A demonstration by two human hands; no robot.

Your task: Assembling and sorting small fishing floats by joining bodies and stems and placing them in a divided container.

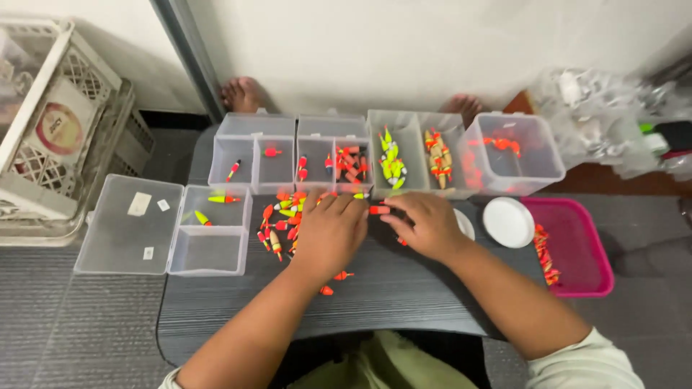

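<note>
Low in the frame, two bare forearms run up from the bottom edge onto a dark grey tabletop (404, 295). At frame centre the left hand (330, 232) lies palm down with its fingers together, spread flat over a scatter of small orange and yellow fishing floats (282, 225); whether it pinches one underneath cannot be told. Just to its right the right hand (427, 225) has its fingers curled together, and an orange float (378, 210) sits at its fingertips, between the two hands. These floats look very light, hard and smooth, slim bodies with thin stems, so they would likely roll or skid if nudged; a fingertip pinch across the thicker middle seems the sure hold, since the stems look easy to snap. Left of centre an open clear box (210, 252) holds two floats, its lid lying flat beside it. At right a white round lid (508, 222) touches a pink tray (577, 248) with more floats. Farther up, a row of clear compartment boxes (317, 155) holds sorted floats, and a white crate (43, 108) stands upper left.
</note>
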